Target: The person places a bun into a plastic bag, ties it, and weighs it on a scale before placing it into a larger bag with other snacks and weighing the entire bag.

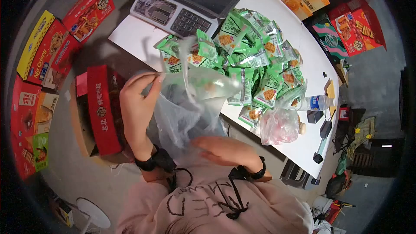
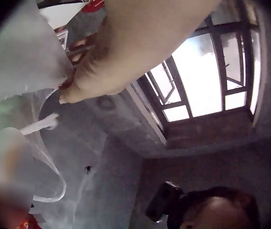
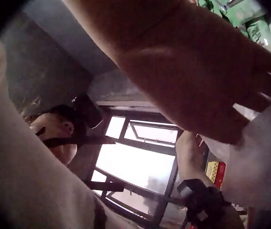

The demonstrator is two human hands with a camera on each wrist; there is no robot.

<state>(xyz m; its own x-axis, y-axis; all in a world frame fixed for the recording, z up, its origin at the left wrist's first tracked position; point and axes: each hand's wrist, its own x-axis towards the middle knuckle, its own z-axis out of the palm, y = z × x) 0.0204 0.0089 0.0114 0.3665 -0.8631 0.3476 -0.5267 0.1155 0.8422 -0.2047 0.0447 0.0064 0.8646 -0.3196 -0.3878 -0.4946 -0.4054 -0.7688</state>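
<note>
A clear plastic bag [image 1: 182,110] hangs at the near edge of the table, in front of the person's body. My left hand [image 1: 141,104] pinches its upper edge between thumb and fingers; the left wrist view shows the same hand [image 2: 121,57] at the pale film. Lower down, my right hand [image 1: 227,151] is blurred, its fingers extended against the lower part of the bag. In the right wrist view the right hand [image 3: 197,76] lies fairly flat, with filmy plastic [image 3: 262,157] beside its fingers. Behind the bag, a heap of green snack packets [image 1: 249,58] covers the table.
A weighing scale [image 1: 182,15] stands at the back of the white table [image 1: 312,143]. Right of the packets are a pinkish plastic bag [image 1: 277,126] and a water bottle [image 1: 320,102]. At left stand an open red carton [image 1: 104,112] and several snack boxes [image 1: 54,56].
</note>
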